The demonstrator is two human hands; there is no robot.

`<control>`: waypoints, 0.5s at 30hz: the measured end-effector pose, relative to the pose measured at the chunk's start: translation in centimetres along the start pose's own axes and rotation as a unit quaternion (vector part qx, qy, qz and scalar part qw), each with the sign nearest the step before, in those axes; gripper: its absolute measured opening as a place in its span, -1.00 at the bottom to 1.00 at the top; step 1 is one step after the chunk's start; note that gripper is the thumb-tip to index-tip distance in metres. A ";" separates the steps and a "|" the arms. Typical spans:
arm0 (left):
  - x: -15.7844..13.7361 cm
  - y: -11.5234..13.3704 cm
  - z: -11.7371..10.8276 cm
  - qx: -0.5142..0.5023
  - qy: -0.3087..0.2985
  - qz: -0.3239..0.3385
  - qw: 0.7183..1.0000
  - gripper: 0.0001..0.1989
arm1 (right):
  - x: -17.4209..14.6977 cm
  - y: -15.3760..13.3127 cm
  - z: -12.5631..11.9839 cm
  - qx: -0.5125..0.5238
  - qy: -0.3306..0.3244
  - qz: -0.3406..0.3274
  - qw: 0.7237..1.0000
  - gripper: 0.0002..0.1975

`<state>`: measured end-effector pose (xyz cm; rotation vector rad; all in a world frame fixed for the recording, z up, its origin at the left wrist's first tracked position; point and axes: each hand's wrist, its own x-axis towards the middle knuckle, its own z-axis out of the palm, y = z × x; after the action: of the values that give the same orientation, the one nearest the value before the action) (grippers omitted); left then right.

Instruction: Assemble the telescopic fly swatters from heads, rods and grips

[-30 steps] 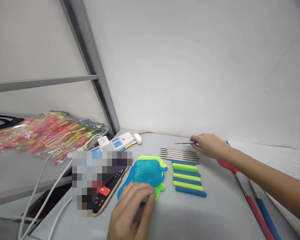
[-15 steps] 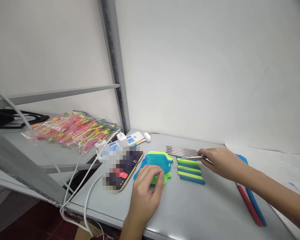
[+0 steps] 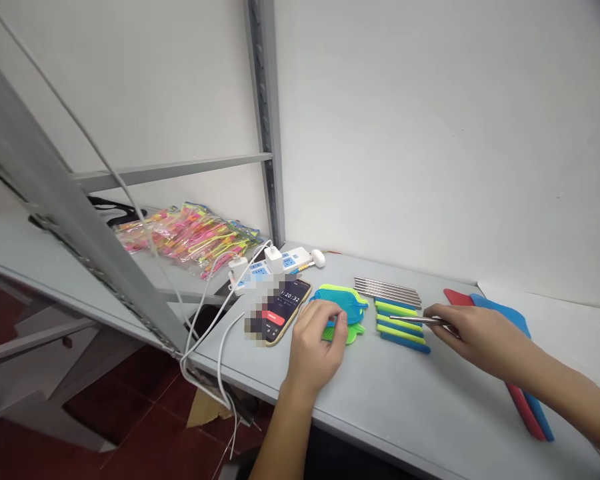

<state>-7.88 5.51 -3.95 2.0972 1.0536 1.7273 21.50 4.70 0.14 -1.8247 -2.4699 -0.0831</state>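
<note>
My right hand (image 3: 463, 330) is closed on a thin metal rod (image 3: 413, 320), which points left above several blue and yellow-green tubes (image 3: 400, 329) lying side by side. Behind the tubes lies a row of similar metal rods (image 3: 387, 291). My left hand (image 3: 317, 340) is curled, thumb and forefinger tips together, with nothing visible between them. It is over the near-left part of a stack of perforated plastic heads, like fly-swatter heads: a blue head (image 3: 347, 303) on top, a green head (image 3: 349, 335) nearer me. The hand partly hides them.
On the left lie a phone (image 3: 285, 310) showing a running timer, a power strip (image 3: 295, 260) with chargers, and white cables (image 3: 220, 363). Plastic-bagged colourful items (image 3: 195, 233) are beyond the shelf post. Long red (image 3: 520, 410) and blue (image 3: 505, 317) pieces lie at the right.
My right hand has brought the rod nearer me, away from the row of rods and over the tubes. The left hand keeps its pose. The view has swung left and down.
</note>
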 end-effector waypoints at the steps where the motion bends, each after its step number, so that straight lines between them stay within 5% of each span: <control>1: 0.0 0.0 0.0 0.004 0.001 0.000 1.000 -0.91 | -0.3 0.1 0.1 0.000 -0.001 0.005 1.000 -0.70; 15: 0.0 -0.8 -0.2 0.052 0.062 0.004 0.997 -0.85 | -5.8 -0.7 -0.3 0.045 0.024 0.069 0.996 -0.69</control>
<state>-8.41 6.07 -4.38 2.0788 1.1963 1.8659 22.50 -1.05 -0.03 -1.9242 -2.2705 -0.0097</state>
